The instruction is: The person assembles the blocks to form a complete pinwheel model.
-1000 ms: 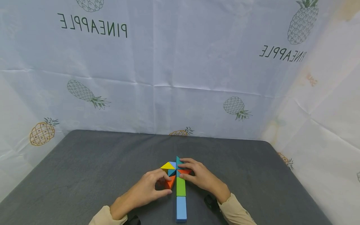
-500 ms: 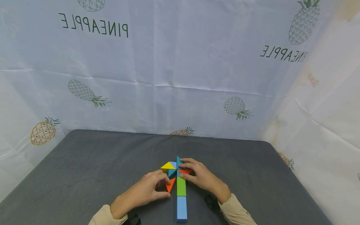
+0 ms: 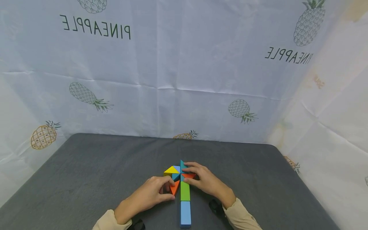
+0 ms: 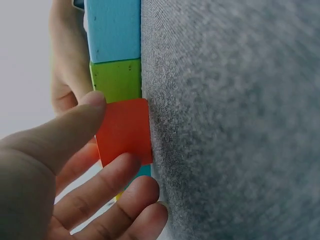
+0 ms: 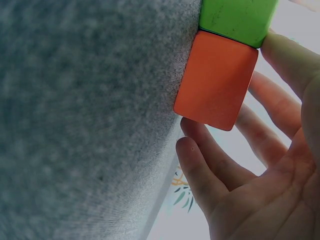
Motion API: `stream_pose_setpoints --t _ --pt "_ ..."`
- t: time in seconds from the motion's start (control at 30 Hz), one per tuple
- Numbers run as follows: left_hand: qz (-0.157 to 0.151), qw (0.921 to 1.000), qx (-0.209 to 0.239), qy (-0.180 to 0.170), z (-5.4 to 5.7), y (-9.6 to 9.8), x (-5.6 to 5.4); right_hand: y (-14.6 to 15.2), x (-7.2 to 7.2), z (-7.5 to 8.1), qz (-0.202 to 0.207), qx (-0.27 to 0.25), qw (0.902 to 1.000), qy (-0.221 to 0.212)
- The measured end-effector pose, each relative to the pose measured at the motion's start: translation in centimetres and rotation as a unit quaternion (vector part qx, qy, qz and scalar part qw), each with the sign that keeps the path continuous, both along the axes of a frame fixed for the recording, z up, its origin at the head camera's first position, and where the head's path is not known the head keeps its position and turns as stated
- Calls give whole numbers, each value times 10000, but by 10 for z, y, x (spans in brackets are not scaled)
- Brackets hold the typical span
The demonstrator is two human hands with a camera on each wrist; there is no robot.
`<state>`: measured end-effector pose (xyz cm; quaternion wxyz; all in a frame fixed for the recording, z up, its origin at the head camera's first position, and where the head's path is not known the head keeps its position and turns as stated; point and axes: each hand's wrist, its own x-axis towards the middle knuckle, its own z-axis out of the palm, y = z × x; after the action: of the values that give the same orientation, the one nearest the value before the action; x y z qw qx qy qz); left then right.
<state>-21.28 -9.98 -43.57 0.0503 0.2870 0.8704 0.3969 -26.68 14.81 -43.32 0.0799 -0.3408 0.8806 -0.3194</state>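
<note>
My left hand (image 3: 150,193) pinches an orange triangular block (image 3: 174,187) between thumb and fingers, just left of a column of blocks. In the left wrist view the thumb lies at one edge of this orange block (image 4: 125,130), a fingertip at the other. My right hand (image 3: 208,180) rests its fingertips on a teal triangular block (image 3: 182,166), its thumb by the top of the green block (image 3: 185,191). A second orange triangular block (image 3: 188,175) lies partly under that hand. In the right wrist view, loosely bent fingers surround this orange block (image 5: 216,80).
Below the green block lies a light blue block (image 3: 185,213), end to end with it. A yellow triangular block (image 3: 171,170) and a dark blue one (image 3: 175,176) sit at the upper left of the column. Everything lies on a dark grey table (image 3: 95,169) before a pineapple-print cloth (image 3: 184,64).
The orange block in my left hand first shifted slightly toward me and turned, then moved a little back up toward the other blocks. My right hand has stayed in place.
</note>
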Motion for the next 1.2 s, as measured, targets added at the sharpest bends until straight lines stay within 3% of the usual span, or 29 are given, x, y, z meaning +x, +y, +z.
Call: stream_pose_setpoints --t 0.5,0.87,1.2 --pt "-69 9999 -52 92 3 2 -5 1 0 -1 -6 -33 10000 -35" --pt "93 9976 -289 617 0 2 -11 1 -1 -1 18 8 10000 4" --pt "153 9978 -289 569 0 4 -15 1 -1 0 -1 -13 10000 -77"
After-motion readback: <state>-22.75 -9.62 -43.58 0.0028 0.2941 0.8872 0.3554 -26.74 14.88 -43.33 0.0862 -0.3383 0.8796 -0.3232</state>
